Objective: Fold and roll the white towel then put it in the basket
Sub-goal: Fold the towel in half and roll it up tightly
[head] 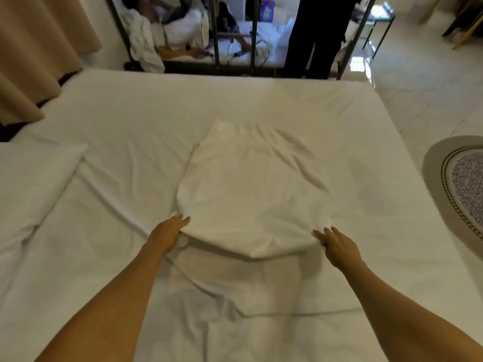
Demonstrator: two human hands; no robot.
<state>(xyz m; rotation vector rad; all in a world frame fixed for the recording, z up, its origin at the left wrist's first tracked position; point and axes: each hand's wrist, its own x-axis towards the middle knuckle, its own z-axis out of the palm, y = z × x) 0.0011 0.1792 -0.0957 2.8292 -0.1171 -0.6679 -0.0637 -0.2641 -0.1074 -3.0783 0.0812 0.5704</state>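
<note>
Two bare hands reach forward over the bed. The left hand (168, 235) has its grip pinching the near left corner of the white towel (251, 194), fingers stretched along the cloth's edge and the thumb tucked under it. The right hand (337, 245) pinches the near right corner the same way, fingers spread on top of the fabric. Between the hands the towel's near edge is lifted just off the sheet and casts a shadow beneath it. Its far part lies flat near the middle of the bed (352, 121), narrowing toward the bed's far edge. A white pillow (34, 178) lies at the bed's left edge. Beyond the far edge stands a dark metal rack (251, 35), and a round rug (460, 184) lies on the floor past the right edge.
</note>
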